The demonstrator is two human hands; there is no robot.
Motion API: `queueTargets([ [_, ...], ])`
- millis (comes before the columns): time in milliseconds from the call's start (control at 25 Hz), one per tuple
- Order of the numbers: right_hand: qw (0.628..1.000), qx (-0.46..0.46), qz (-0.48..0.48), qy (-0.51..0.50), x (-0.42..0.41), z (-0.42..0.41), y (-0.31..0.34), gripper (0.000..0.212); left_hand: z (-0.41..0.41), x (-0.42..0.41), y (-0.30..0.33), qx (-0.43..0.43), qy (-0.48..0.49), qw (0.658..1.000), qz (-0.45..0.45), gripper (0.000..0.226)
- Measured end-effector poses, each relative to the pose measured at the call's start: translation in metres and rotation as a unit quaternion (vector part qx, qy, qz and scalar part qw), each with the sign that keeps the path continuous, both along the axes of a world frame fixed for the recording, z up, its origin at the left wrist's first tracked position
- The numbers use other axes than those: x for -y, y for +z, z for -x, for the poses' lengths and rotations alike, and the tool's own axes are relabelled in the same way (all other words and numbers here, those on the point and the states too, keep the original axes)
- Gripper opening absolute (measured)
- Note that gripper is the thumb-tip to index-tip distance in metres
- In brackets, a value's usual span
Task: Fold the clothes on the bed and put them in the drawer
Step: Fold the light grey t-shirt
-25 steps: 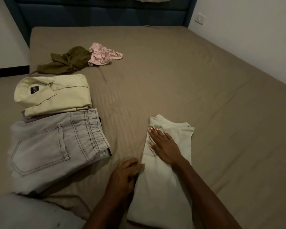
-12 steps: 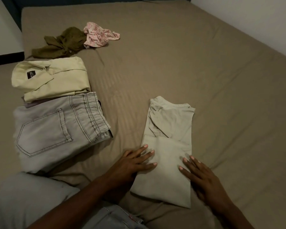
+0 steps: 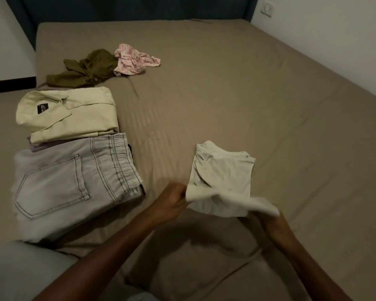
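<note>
Folded grey jeans (image 3: 72, 181) and a pale yellow shirt (image 3: 70, 116) lie stacked side by side along the left edge of the bed (image 3: 237, 94), apparently parked there as finished pieces awaiting the drawer, which is out of view. Beyond them, an olive garment (image 3: 85, 70) and a pink one (image 3: 132, 59) sit crumpled and touching, evidently not yet folded. Near the bed's front edge, the left hand (image 3: 172, 200) pinches the near-left corner of a cream T-shirt (image 3: 224, 177), while the right hand (image 3: 269, 220), largely hidden beneath the cloth, appears to grip the near-right corner, lifting the hem, likely to fold it toward the collar. Broad bare sheet stretches right of the T-shirt toward the wall.
</note>
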State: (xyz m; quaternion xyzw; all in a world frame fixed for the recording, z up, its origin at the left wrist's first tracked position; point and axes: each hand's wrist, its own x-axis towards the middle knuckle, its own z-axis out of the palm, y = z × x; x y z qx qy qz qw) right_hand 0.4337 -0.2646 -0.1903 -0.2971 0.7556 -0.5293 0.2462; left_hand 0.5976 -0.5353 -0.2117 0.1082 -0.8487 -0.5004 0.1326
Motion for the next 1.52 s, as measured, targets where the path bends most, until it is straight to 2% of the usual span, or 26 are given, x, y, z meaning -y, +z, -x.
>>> queueTargets([
  [40, 0.999, 0.029, 0.011, -0.037, 0.016, 0.014, 0.011, 0.064, 0.021, 0.006, 0.020, 0.025, 0.027, 0.995, -0.098, 0.046],
  [80, 0.996, 0.061, 0.009, -0.071, 0.034, 0.032, 0.017, 0.058, 0.044, 0.012, 0.039, 0.054, 0.051, 0.982, -0.176, 0.047],
  [200, 0.964, 0.197, 0.009, -0.180, 0.072, 0.059, 0.005, 0.039, 0.095, 0.028, 0.044, 0.142, 0.100, 0.934, -0.312, 0.046],
  [280, 0.938, 0.264, 0.027, -0.225, 0.075, 0.059, -0.023, 0.036, 0.101, 0.034, 0.011, 0.141, 0.121, 0.913, -0.364, 0.048],
  [400, 0.937, 0.238, 0.044, -0.251, 0.073, 0.055, -0.045, 0.029, 0.089, 0.036, -0.031, 0.087, 0.118, 0.887, -0.438, 0.048],
  [440, 0.944, 0.210, 0.044, -0.252, 0.072, 0.056, -0.050, 0.029, 0.087, 0.036, -0.035, 0.088, 0.100, 0.887, -0.443, 0.051],
  [520, 0.953, 0.160, 0.068, -0.247, 0.070, 0.053, -0.057, 0.029, 0.083, 0.033, -0.035, 0.087, 0.056, 0.912, -0.397, 0.057],
  [600, 0.945, 0.118, 0.109, -0.285, 0.073, 0.043, -0.056, 0.019, 0.083, 0.030, -0.032, 0.059, 0.042, 0.939, -0.336, 0.044],
  [640, 0.939, 0.095, 0.126, -0.306, 0.074, 0.037, -0.054, 0.017, 0.085, 0.028, -0.032, 0.046, 0.043, 0.942, -0.328, 0.039],
  [720, 0.927, 0.050, 0.147, -0.342, 0.076, 0.027, -0.056, 0.017, 0.086, 0.025, -0.034, 0.027, 0.040, 0.949, -0.310, 0.039],
  [800, 0.924, 0.002, 0.112, -0.365, 0.079, 0.027, -0.062, 0.018, 0.091, 0.024, -0.038, 0.027, 0.051, 0.960, -0.272, 0.042],
  [880, 0.925, 0.005, 0.032, -0.379, 0.082, 0.038, -0.070, 0.023, 0.092, 0.021, -0.045, 0.057, 0.092, 0.961, -0.256, 0.042],
  [960, 0.928, 0.067, -0.009, -0.367, 0.084, 0.054, -0.070, 0.021, 0.095, 0.019, -0.045, 0.080, 0.112, 0.952, -0.274, 0.040],
  [1040, 0.944, 0.089, 0.019, -0.316, 0.082, 0.069, -0.062, 0.021, 0.098, 0.021, -0.037, 0.097, 0.109, 0.953, -0.266, 0.039],
  [1120, 0.962, 0.063, 0.057, -0.259, 0.085, 0.077, -0.048, 0.025, 0.101, 0.026, -0.031, 0.091, 0.095, 0.960, -0.247, 0.035],
  [1200, 0.963, 0.026, 0.082, -0.254, 0.088, 0.078, -0.048, 0.028, 0.103, 0.026, -0.035, 0.039, 0.105, 0.974, -0.197, 0.035],
  [1320, 0.958, -0.013, 0.038, -0.284, 0.089, 0.065, -0.067, 0.032, 0.094, 0.016, -0.054, 0.004, 0.168, 0.974, -0.154, 0.040],
  [1360, 0.947, -0.059, -0.001, -0.316, 0.090, 0.058, -0.069, 0.033, 0.090, 0.011, -0.062, 0.004, 0.198, 0.969, -0.152, 0.038],
  [1440, 0.892, -0.217, -0.113, -0.380, 0.093, 0.038, -0.061, 0.040, 0.090, 0.011, -0.062, 0.024, 0.232, 0.957, -0.171, 0.030],
  [1480, 0.869, -0.295, -0.136, -0.373, 0.094, 0.023, -0.055, 0.048, 0.094, 0.016, -0.060, 0.043, 0.234, 0.951, -0.199, 0.026],
  [1520, 0.864, -0.363, -0.139, -0.319, 0.094, 0.005, -0.051, 0.056, 0.097, 0.020, -0.058, 0.055, 0.235, 0.942, -0.235, 0.023],
])
